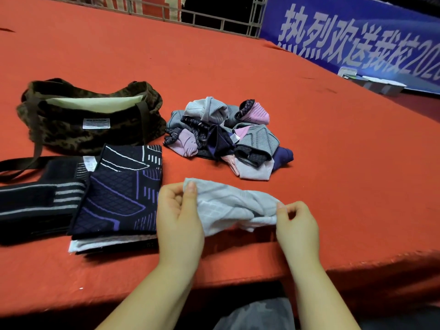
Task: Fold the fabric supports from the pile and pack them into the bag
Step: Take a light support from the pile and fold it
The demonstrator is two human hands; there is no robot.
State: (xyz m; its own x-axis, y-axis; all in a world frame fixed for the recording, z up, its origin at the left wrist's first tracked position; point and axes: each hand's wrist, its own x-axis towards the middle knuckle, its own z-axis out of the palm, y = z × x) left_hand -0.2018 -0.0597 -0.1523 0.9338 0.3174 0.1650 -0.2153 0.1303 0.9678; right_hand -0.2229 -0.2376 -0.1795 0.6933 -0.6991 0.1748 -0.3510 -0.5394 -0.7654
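Observation:
A light grey fabric support [229, 206] is stretched between my hands just above the red surface near its front edge. My left hand [178, 210] pinches its left end and my right hand [297, 220] pinches its right end. Behind it lies a loose pile of grey, pink and navy supports [226, 136]. At the left sits a flat stack of folded supports, a navy patterned one [119, 189] on top, beside black striped ones [38, 201]. The dark furry bag [90, 120] stands open behind the stack, its pale lining showing.
The red cloth-covered surface [333, 163] ends in a front edge close to my body. A blue banner [357, 36] and small white boxes [381, 84] stand at the far right. The bag's strap [21, 163] trails left. A metal railing [214, 17] runs along the back.

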